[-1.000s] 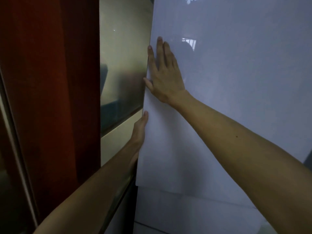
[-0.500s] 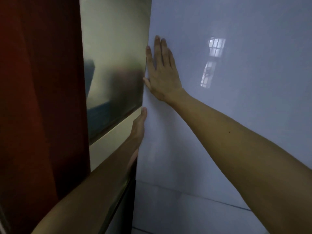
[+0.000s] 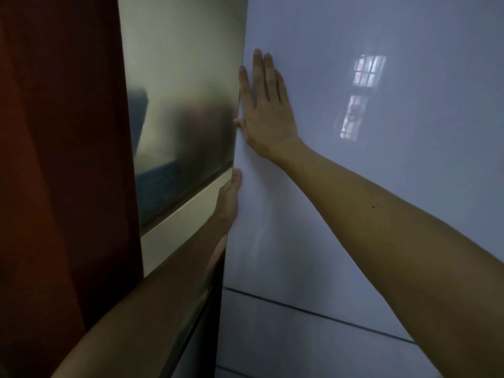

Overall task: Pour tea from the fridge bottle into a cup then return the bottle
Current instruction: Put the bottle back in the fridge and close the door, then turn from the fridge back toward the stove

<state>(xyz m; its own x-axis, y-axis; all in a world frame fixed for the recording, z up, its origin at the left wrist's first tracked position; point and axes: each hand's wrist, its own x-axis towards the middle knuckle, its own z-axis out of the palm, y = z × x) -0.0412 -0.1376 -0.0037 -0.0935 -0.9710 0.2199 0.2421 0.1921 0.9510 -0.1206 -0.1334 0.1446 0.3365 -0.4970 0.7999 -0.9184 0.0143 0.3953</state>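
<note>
Right hand presses, left hand holds glossy pale fridge door.

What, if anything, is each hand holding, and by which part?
The left hand has its grip on the fridge door at its left edge, thumb in front, fingers hidden. The right hand holds nothing; it lies flat on the door's face.

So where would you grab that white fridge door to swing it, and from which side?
Take the fridge door by its left edge, coming from the left beside the metallic side panel. Its front is flat and glossy with no handle in view, so that edge seems the only purchase. The left hand sits there, thumb on the front, fingers hidden; the right hand lies flat.
</note>
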